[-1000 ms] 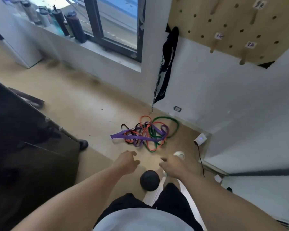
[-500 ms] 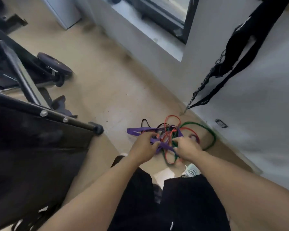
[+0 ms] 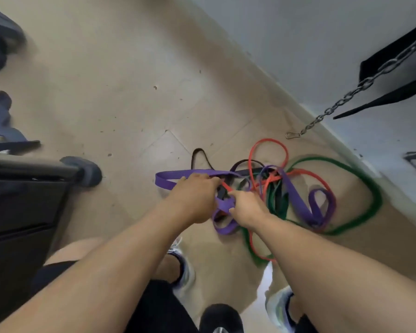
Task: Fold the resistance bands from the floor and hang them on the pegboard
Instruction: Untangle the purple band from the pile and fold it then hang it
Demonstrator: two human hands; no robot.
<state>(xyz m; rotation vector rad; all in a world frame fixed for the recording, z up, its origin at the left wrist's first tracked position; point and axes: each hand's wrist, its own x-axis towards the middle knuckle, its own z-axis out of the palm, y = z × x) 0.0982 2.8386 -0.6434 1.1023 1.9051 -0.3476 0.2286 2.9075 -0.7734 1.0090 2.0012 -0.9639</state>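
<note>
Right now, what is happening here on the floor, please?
A person is bent over a tangled pile of resistance bands on the floor, close to the wall. The left hand grips the purple band and the right hand grips another part of it. The orange band, green band and black band lie knotted together with it. Nothing is folded yet.

Floor inventory: tangled flat rubber resistance bands

Two wide purple bands [image 3: 296,195], one thin orange-red band [image 3: 269,143], one green band [image 3: 360,171], one black band [image 3: 198,151]; two bare hands [image 3: 195,195].
</note>
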